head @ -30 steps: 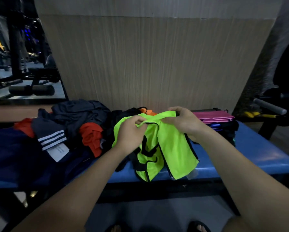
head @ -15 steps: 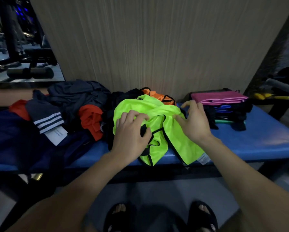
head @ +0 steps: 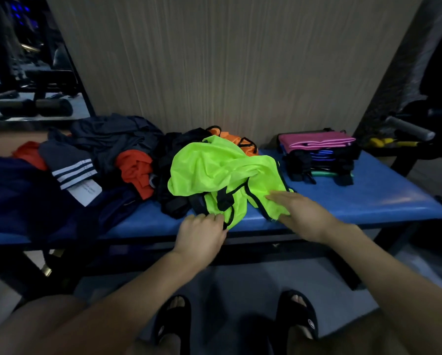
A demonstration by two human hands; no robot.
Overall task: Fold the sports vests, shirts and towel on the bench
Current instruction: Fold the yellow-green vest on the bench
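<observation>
Both hands are down at the front edge of the blue bench point(head: 368, 198). Left hand point(head: 202, 233) has its fingers curled at the black trim of the neon green vest point(head: 214, 170); can't tell if it's pinching it. Right hand point(head: 302, 213) lies flat & open on the vest's right side. Vest sits crumpled mid-bench, w/ a messy clothes pile point(head: 107, 155) to its left & a neat folded stack point(head: 317, 157) to its right.

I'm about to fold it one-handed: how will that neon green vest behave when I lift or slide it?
The neon green vest lies crumpled in soft bunches, so it will probably go limp and droop when lifted. Its sheen suggests thin, light, somewhat slippery fabric that may slide on the smooth blue bench. Its black-edged straps will likely dangle and tangle.
</observation>
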